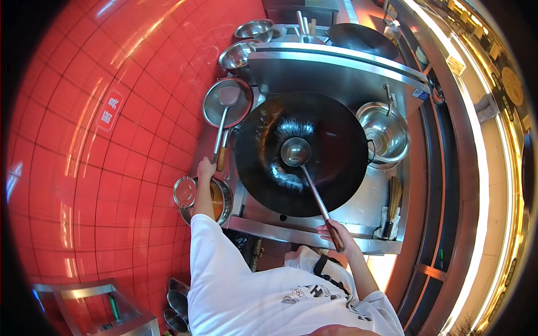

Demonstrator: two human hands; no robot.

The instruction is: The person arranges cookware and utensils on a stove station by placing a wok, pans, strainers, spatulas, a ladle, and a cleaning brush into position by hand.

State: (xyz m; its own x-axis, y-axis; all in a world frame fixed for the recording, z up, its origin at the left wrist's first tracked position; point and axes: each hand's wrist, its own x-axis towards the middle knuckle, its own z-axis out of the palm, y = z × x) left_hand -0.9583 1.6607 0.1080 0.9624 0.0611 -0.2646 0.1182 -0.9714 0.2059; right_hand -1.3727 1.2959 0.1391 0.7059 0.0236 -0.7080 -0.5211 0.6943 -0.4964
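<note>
A large dark wok (347, 129) sits on the steel stove, its inside shiny. My right hand (346, 239) is closed around the wooden handle of a ladle (316, 196), whose round bowl rests low in the wok. At the left, my left hand (206, 167) is closed at the handle end of a wok spatula (223, 120). The spatula's blade lies over a round mesh strainer (242, 106), which has a wooden handle beside my fingers. Below my left forearm stands a metal pot (226, 204) with orange liquid, and a small round strainer (184, 191) at its edge.
A steel bowl (399, 131) stands right of the wok under a faucet (389, 96). A bamboo brush (394, 201) lies at the front right. Behind a steel splash guard (336, 73) is another wok (364, 42). Steel bowls (238, 55) stand by the red tiled wall (112, 168).
</note>
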